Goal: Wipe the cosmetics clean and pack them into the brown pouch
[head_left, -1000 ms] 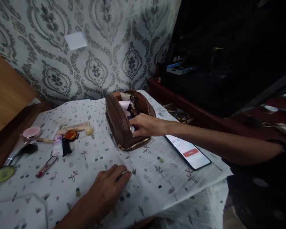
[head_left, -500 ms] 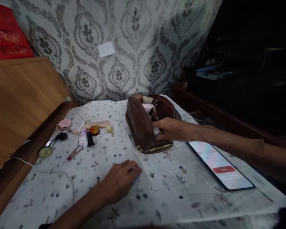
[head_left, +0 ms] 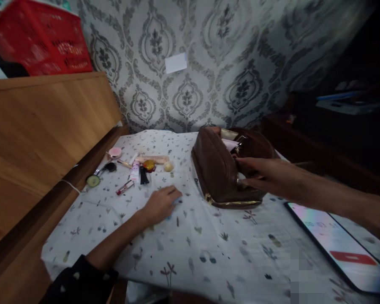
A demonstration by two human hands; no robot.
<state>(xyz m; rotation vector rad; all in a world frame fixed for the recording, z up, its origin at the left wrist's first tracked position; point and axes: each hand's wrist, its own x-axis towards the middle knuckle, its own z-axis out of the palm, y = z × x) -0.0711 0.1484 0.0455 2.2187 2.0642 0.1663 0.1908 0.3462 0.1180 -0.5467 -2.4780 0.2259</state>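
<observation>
A brown zipped pouch (head_left: pixel 218 173) stands unzipped on a printed white cloth (head_left: pixel 209 249), with tubes and small bottles sticking out of its top. My right hand (head_left: pixel 262 177) reaches in from the right to the pouch's mouth. Its fingers are stretched and apart, touching the rim by the zip, and I see nothing in them. My left hand (head_left: pixel 161 205) rests on the cloth left of the pouch, fingers curled over a small blue thing (head_left: pixel 177 202) that barely shows at the fingertips.
Several cosmetics (head_left: pixel 136 171) lie in a cluster at the cloth's far left: a pink compact, brushes, tubes, a lip gloss. A lit phone (head_left: pixel 342 249) lies at the right. A wooden board (head_left: pixel 41 131) borders the left, with a red crate (head_left: pixel 38 40) above it.
The view has swung left and back, so the pouch and phone sit further right. My right hand stayed at the pouch's mouth, and the small white item it held no longer shows. My left hand stayed on the cloth.
</observation>
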